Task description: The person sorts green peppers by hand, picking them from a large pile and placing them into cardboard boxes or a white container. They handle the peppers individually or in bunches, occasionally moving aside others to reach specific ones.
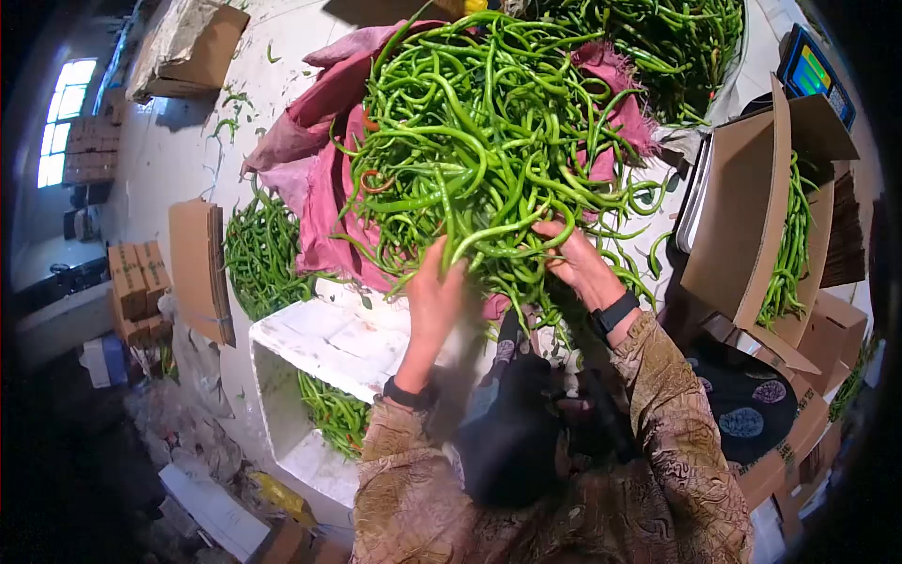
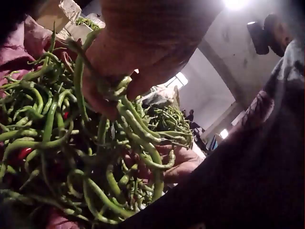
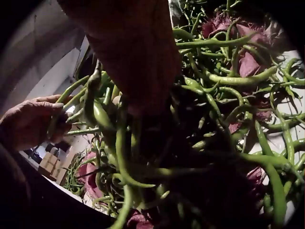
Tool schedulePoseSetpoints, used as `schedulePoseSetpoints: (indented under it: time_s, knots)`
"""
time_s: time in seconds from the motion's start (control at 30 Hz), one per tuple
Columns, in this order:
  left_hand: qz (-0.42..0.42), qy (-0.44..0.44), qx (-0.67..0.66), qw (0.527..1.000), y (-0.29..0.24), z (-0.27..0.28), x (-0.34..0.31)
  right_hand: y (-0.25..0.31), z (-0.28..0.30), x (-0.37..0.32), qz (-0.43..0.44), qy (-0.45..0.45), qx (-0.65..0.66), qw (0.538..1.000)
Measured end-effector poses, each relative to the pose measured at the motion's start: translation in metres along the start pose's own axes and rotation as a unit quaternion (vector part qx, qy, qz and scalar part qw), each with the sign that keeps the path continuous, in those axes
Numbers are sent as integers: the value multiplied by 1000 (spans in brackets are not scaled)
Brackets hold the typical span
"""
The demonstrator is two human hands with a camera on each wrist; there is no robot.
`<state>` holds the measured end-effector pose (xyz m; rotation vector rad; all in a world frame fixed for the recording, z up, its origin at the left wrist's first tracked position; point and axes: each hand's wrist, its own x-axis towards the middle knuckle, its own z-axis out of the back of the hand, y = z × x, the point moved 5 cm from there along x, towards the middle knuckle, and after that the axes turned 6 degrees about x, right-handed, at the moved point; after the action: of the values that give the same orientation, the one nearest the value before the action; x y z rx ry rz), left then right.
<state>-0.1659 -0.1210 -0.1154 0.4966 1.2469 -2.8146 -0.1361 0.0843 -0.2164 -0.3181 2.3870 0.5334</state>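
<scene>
A big heap of long, curly green chili peppers [image 1: 489, 141], with a few red ones in it, lies on a pink cloth sack [image 1: 324, 179]. At the heap's near edge my left hand [image 1: 437, 299] grips several peppers; the right wrist view shows this hand [image 3: 33, 121] with pepper stems between thumb and fingers. Across from it, my right hand [image 1: 578, 265] holds peppers at the near right side of the heap, its fingertips partly hidden among them. In the left wrist view, peppers [image 2: 143, 138] hang between the left hand [image 2: 128, 62] and the right hand [image 2: 183, 164].
A white foam box [image 1: 329, 343] with peppers inside lies on its side at the near left. Flattened cardboard [image 1: 197, 273] stands beside another pepper pile [image 1: 268, 254]. On the right are an open carton [image 1: 738, 216] holding peppers and a scale display [image 1: 813, 75]. More peppers [image 1: 658, 47] lie behind.
</scene>
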Motion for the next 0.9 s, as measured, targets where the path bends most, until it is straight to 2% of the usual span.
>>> schedulePoseSetpoints:
  time_s: [0.07, 0.13, 0.17, 0.23, 0.27, 0.3, 0.37, 0.4, 0.43, 0.5, 0.53, 0.57, 0.6, 0.63, 0.7, 0.8, 0.83, 0.87, 0.9]
  knots:
    - [29, -3, -38, 999, -1, 0, -1, -4, 12, 11, -13, 2, -9, 1000]
    - [-134, -57, 118, 982, -7, 5, 0, -2, -1, 7, -12, 18, -46, 999]
    - [-131, -56, 120, 983, -7, 5, 0, 1, -14, -6, -9, -5, -37, 999]
    - [-187, -45, 320, 928, -19, -4, -3, 3, -18, -12, 0, -1, -93, 996]
    - [-131, 14, 273, 953, -5, -7, -1, 3, -20, -16, -3, -9, -95, 995]
    - [-122, 5, 182, 976, -5, 0, 1, 1, -14, -14, -4, -13, -94, 995]
    - [-142, -86, 222, 961, 3, 13, 0, 5, -7, -7, 87, 35, -188, 978]
    - [-90, -67, 180, 977, 4, 19, -3, 8, -12, -9, 93, 25, -220, 971]
    - [-90, -64, 181, 977, 1, 21, -7, 7, -13, -10, 92, 23, -218, 971]
    - [-93, -111, 120, 982, -4, 27, -16, 6, -14, -10, 113, 13, -172, 978]
    - [27, -52, -35, 998, -5, 22, -20, 5, -11, -9, 130, -7, -189, 973]
    - [29, -49, -34, 998, -12, 20, -23, 2, -8, -11, 129, -10, -188, 974]
    - [86, -32, -200, 976, -11, 14, -24, 1, -11, -15, 121, -4, -188, 975]
    - [140, -13, -360, 922, -10, 5, -26, 0, -13, -18, 114, 2, -187, 976]
    - [60, -38, -167, 983, -30, 3, -21, -6, -13, -19, 79, 40, -190, 978]
    - [13, -19, -175, 984, -31, -10, -6, -3, -26, -22, 2, 78, -221, 972]
    - [-27, -21, -95, 995, -32, -12, -2, 2, -32, -22, 3, 77, -220, 973]
    - [-67, -26, -13, 997, -33, -13, 3, 5, -41, -21, 23, 105, -335, 936]
    - [-59, 10, 24, 998, -29, -18, 9, 4, -50, -21, 41, 132, -445, 885]
